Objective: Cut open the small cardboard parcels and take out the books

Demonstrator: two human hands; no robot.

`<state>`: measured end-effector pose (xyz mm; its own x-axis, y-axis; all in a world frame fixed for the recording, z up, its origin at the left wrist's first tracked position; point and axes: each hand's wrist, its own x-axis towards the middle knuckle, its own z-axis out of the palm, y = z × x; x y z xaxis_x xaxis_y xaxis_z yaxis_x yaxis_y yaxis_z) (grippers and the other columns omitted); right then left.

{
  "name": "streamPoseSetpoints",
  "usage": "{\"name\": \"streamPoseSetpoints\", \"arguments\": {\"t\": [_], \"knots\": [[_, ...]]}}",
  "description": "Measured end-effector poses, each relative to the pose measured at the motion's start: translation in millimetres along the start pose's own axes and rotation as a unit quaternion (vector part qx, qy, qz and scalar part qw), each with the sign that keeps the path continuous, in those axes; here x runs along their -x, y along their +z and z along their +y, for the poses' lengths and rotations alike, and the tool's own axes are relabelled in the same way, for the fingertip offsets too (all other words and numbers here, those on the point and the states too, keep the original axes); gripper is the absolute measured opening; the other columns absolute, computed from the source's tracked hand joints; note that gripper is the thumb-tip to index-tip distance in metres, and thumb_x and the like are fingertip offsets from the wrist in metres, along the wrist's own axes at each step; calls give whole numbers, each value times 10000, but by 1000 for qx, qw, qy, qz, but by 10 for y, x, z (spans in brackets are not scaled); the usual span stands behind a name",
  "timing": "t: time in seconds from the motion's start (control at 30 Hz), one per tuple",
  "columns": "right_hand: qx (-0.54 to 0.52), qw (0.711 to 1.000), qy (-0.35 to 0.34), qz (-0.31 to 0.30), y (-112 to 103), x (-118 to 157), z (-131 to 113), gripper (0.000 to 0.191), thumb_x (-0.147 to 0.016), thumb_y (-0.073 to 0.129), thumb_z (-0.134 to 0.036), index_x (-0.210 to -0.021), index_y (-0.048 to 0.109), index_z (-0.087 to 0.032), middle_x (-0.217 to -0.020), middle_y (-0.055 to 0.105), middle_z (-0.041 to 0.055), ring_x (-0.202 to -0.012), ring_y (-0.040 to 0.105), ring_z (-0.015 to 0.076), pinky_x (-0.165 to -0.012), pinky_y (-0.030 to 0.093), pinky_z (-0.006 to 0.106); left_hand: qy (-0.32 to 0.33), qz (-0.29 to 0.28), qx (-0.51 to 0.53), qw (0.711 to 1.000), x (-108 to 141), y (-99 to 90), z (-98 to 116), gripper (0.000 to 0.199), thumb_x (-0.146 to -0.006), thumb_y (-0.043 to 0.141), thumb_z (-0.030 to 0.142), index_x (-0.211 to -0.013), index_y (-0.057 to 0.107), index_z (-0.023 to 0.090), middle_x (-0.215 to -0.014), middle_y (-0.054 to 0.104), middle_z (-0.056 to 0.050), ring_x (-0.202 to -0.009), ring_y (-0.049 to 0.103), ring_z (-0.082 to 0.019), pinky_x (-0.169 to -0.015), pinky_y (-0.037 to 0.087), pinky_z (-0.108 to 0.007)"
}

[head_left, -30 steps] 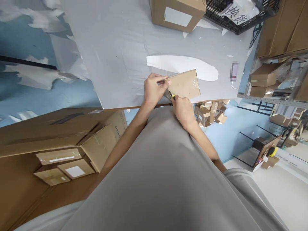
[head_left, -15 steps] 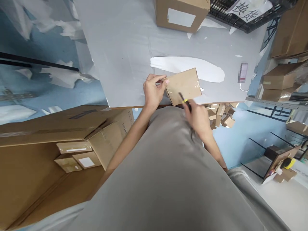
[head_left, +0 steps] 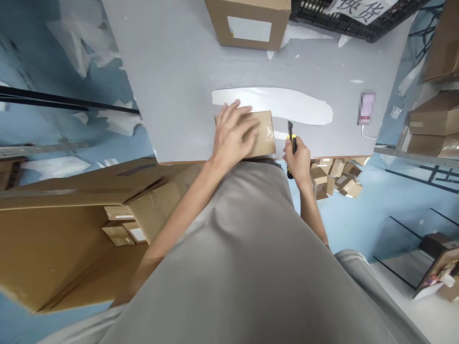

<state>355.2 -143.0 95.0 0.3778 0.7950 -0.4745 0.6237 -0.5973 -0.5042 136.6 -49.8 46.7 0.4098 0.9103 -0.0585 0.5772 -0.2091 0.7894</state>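
Note:
A small cardboard box (head_left: 264, 136) lies at the near edge of the grey table (head_left: 179, 95), with shiny tape on its right end. My left hand (head_left: 233, 131) rests over its left part, fingers spread, and hides much of that side. In my right hand (head_left: 299, 160) is a yellow-and-black utility knife (head_left: 291, 141), blade pointing away from me, just right of the box and apart from it. Behind the box a long white sheet with rounded ends (head_left: 279, 101) lies flat on the table.
At the back stand a larger labelled carton (head_left: 251, 31) and a black plastic crate (head_left: 333, 21) with a paper sign. A pinkish blurred item (head_left: 366, 107) lies at right. Below left is a big open carton (head_left: 53, 248) holding smaller boxes; more boxes (head_left: 337, 177) lie on the floor.
My left hand has gone from pinching the box's left corner to lying spread on it. The box has turned straighter, and my right hand has moved the knife rightward, off the box.

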Motion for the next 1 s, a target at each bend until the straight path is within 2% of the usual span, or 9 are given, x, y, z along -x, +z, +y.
{"name": "streamPoseSetpoints", "arguments": {"t": [0.07,0.17,0.27,0.4,0.63,0.83,1.0], "knots": [[-15,1000,-12,-24,5,-5,33,310,-1217,410,-397,-1210,668,-225,-1094,831,102,-893,787,234,-844,540,299,27,-30,-16,999,-29,128,92,301,-1077,701,547,-1305,803,378,-1632,704,-30,-1734,430,-407,-1454,236,-770],[-17,998,-28,-52,15,-9,56,316,-1211,414,-389,-1196,684,-226,-1070,830,90,-925,789,243,-873,554,307,32,-36,-27,998,-25,243,115,276,-1086,690,544,-1279,806,385,-1664,691,-26,-1733,445,-394,-1460,229,-752],[4,996,-49,-71,18,-5,31,342,-1208,403,-369,-1229,708,-217,-1058,831,94,-962,787,250,-910,557,310,28,-31,-41,998,10,272,85,285,-1109,647,553,-1295,800,400,-1689,678,-22,-1728,459,-376,-1457,251,-739],[27,993,-78,-85,16,0,-53,404,-1206,369,-339,-1348,721,-202,-1140,839,109,-1010,794,246,-954,552,304,32,-24,-34,999,20,292,62,316,-1125,614,581,-1304,797,396,-1700,671,-28,-1727,462,-373,-1457,259,-725],[57,991,-95,-69,45,26,-143,498,-1188,427,-318,-1627,636,-210,-1435,828,132,-1296,783,274,-1100,585,369,32,-13,8,999,1,350,21,328,-1094,681,601,-1323,798,397,-1701,667,-41,-1728,455,-393,-1461,236,-711],[90,993,-69,-34,109,68,-190,513,-1203,424,-301,-1657,616,-160,-1509,798,184,-1374,779,293,-1168,587,412,43,-9,21,999,15,364,-11,361,-1114,621,595,-1366,791,398,-1696,672,-42,-1725,460,-380,-1471,224,-696],[122,990,-73,-27,139,126,-288,533,-1205,495,-376,-1695,586,-185,-1564,767,190,-1416,767,310,-1191,591,433,46,-8,38,998,9,368,-16,447,-1114,585,656,-1436,763,401,-1689,678,-46,-1727,456,-375,-1477,219,-682]]}}
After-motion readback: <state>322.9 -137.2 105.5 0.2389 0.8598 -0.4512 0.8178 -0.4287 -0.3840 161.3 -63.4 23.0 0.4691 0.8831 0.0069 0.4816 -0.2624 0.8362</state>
